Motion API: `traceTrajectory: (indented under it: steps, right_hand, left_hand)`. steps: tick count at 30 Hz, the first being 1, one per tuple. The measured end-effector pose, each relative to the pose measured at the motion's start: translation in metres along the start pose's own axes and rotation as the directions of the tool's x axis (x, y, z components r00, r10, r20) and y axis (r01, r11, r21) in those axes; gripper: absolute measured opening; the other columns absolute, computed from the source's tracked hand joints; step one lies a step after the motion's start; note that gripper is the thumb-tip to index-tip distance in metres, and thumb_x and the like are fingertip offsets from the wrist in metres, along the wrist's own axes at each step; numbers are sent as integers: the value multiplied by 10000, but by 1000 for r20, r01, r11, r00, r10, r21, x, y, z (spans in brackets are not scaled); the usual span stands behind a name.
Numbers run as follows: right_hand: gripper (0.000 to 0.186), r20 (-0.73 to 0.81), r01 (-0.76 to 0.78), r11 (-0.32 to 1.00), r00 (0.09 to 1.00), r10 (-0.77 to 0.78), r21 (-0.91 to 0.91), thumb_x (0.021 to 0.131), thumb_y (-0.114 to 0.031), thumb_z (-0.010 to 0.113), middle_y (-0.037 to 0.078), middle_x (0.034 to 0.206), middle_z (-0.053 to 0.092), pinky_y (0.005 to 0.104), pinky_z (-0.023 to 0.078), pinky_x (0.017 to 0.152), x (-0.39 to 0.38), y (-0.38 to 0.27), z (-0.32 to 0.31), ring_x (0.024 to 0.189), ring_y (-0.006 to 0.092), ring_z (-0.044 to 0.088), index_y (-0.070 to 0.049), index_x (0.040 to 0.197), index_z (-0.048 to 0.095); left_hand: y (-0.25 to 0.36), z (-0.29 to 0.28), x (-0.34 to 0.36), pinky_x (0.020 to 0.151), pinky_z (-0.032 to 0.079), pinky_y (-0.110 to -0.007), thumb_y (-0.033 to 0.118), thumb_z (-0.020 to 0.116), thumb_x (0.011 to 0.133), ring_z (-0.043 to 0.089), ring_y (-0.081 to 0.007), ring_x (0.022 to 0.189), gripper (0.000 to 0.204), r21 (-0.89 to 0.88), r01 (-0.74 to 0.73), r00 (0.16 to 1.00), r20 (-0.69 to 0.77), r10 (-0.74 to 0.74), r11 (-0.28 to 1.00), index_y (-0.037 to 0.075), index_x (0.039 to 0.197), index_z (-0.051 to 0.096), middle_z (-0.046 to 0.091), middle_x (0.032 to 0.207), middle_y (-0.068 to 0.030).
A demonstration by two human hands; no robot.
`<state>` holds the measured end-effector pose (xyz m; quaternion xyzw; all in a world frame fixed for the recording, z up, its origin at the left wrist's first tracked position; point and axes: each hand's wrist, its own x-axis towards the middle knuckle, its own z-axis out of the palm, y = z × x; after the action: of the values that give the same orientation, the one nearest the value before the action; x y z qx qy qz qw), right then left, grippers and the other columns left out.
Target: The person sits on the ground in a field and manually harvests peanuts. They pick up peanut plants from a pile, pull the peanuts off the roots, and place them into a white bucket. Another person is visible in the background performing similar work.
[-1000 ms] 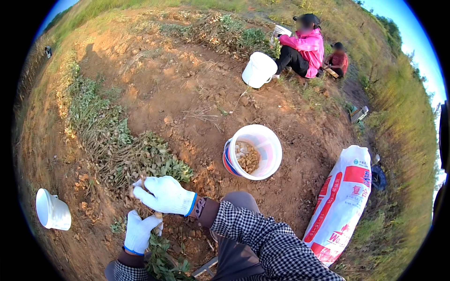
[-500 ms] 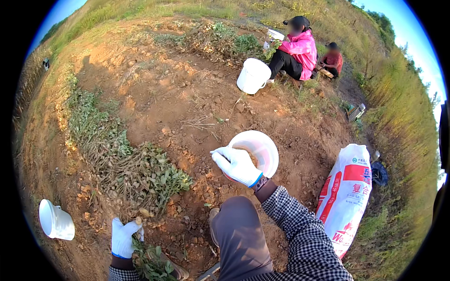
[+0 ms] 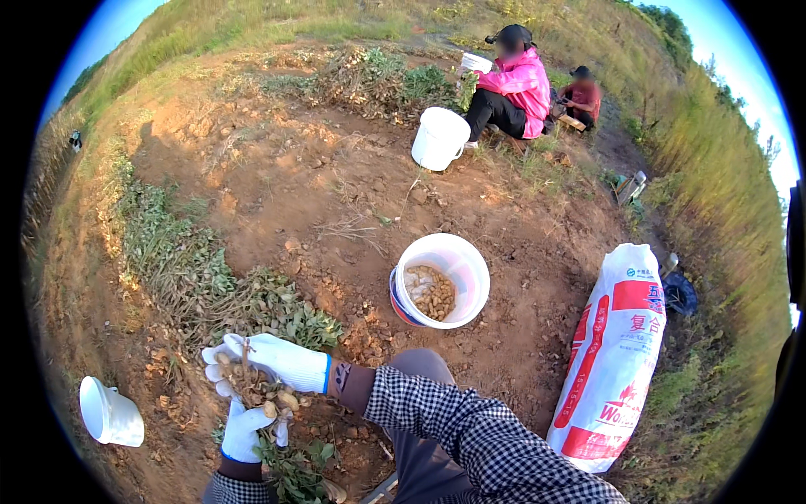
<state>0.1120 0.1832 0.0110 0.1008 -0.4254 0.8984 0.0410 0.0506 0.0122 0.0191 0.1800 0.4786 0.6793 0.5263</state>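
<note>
My left hand (image 3: 243, 433), in a white work glove, grips a peanut plant (image 3: 298, 472) low at the left. The leaves hang below that hand, and the roots with tan peanut pods (image 3: 285, 398) stick out above it. Over the root end lies my gloved right hand (image 3: 290, 361), its fingers curled round the pods and roots; part of the cluster is hidden beneath it. Ahead of my knee stands a white bucket (image 3: 467, 262) with red and blue on its outside. Loose picked peanuts (image 3: 434, 294) cover part of its bottom.
A long heap of pulled plants (image 3: 269, 307) runs up the left. One white bucket (image 3: 126, 420) sits at far left, another white bucket (image 3: 441, 139) beside a person in pink (image 3: 519, 88). A second person (image 3: 582, 101) sits behind. A full white-and-red sack (image 3: 617, 353) lies at right.
My right hand has moved from above the bucket down left to the roots in my left hand. The peanuts inside the bucket now show. The whole view has shifted slightly.
</note>
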Motion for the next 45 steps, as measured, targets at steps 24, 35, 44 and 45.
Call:
traceTrajectory:
  steps: [24, 35, 44, 45]
  right_hand:
    - [420, -555, -393, 472, 786, -273, -789, 945, -425, 625, 78, 659, 625, 316, 466, 554, 12, 12, -34, 593, 114, 579, -12, 896, 680]
    - [369, -652, -621, 373, 308, -693, -689, 968, -366, 609, 41, 607, 583, 245, 384, 428, -127, -107, -114, 454, 96, 510, -7, 897, 661]
    - [462, -731, -347, 757, 638, -242, -553, 1008, -224, 544, 106, 1256, 602, 285, 516, 900, -118, -58, -28, 1066, 161, 619, 2, 1406, 483]
    - [532, -650, -272, 821, 744, -151, -502, 996, -217, 571, 126, 1338, 547, 299, 502, 938, -97, -41, -4, 1123, 174, 589, 4, 1452, 409]
  left_hand:
    - [-2, 7, 30, 497, 421, -269, 164, 720, 873, 557, -117, 530, 223, 374, 122, 991, 9, -135, 919, -17, 823, 600, 625, 650, -62]
    - [8, -12, -4, 536, 480, -274, 100, 690, 904, 599, -112, 574, 270, 293, 79, 996, -62, -64, 953, -82, 1047, 550, 643, 675, -63]
    - [6, -21, 2, 541, 471, -271, 96, 682, 910, 586, -115, 584, 222, 245, 44, 993, -114, -16, 969, -49, 1024, 557, 632, 684, -53]
    - [7, -21, 0, 577, 497, -284, 84, 678, 906, 589, -129, 565, 413, 272, 59, 991, -134, -23, 960, -157, 1142, 439, 621, 655, -75]
